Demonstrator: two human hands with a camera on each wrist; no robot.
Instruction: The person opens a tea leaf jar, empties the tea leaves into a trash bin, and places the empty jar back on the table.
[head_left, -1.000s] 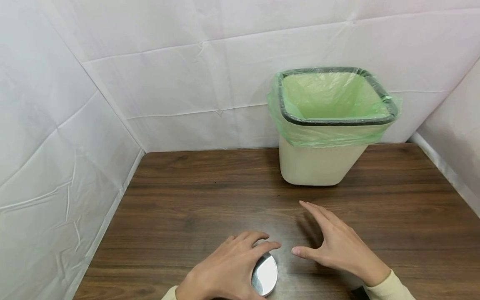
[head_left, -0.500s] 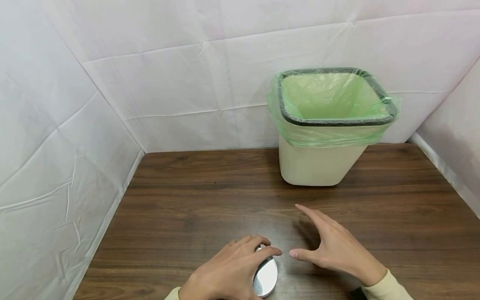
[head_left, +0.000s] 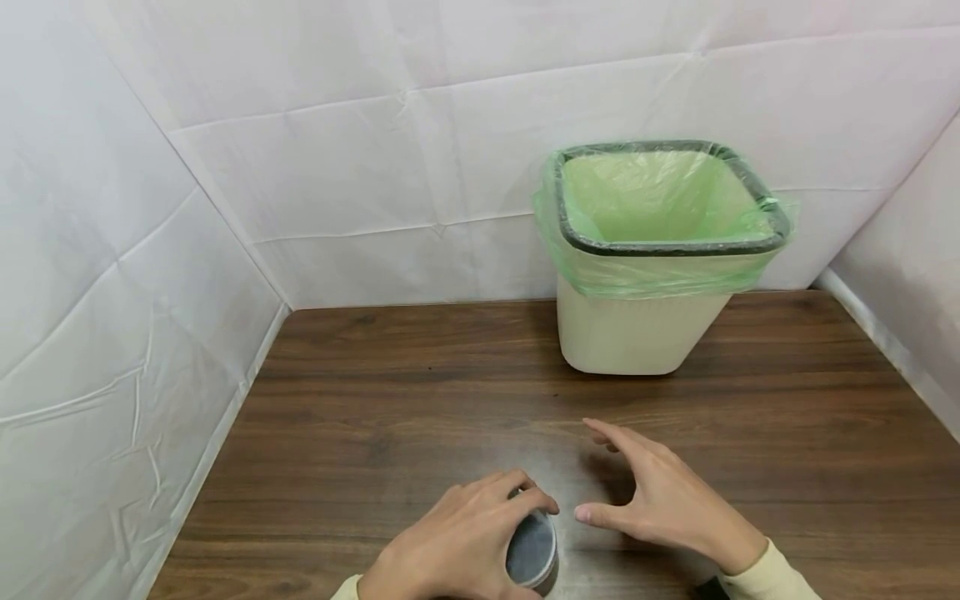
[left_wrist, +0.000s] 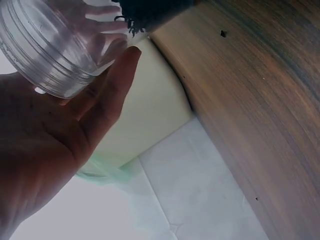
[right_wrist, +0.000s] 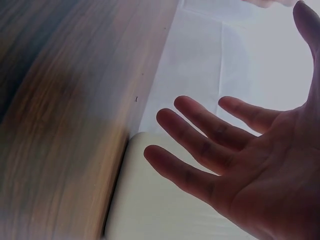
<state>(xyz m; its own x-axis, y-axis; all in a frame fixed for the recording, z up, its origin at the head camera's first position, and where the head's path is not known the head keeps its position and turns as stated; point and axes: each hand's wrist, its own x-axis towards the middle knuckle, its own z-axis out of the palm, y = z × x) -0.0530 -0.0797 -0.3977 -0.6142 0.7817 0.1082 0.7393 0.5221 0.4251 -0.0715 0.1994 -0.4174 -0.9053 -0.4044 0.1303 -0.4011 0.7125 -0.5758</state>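
White sheeting [head_left: 337,192] encloses the wood-grain counter [head_left: 375,392] on 3 visible sides. A cream bin [head_left: 630,333] with a green liner [head_left: 600,279] stands near the back edge.

Change of state: compared with 0.5 s ago, the round face of the clear jar [head_left: 532,546] shows dull grey instead of a bright reflection, and more of its side wall appears below the rim. Probable cause: a slight tilt or lift by the left hand [head_left: 465,542]. From where I stand, contact between jar and counter cannot be confirmed. Implication: the left hand appears to control the jar alone; the right hand [head_left: 663,504] bears no load.

Jar position: front of the counter, within the left hand's curve, fingers at the far side, thumb toward the near side, ridged bands next to the palm.

Left grip: partly closed to the jar's width, holding the jar. Right grip: thumb and fingers spread wide, nothing between them, near the jar but not touching it.
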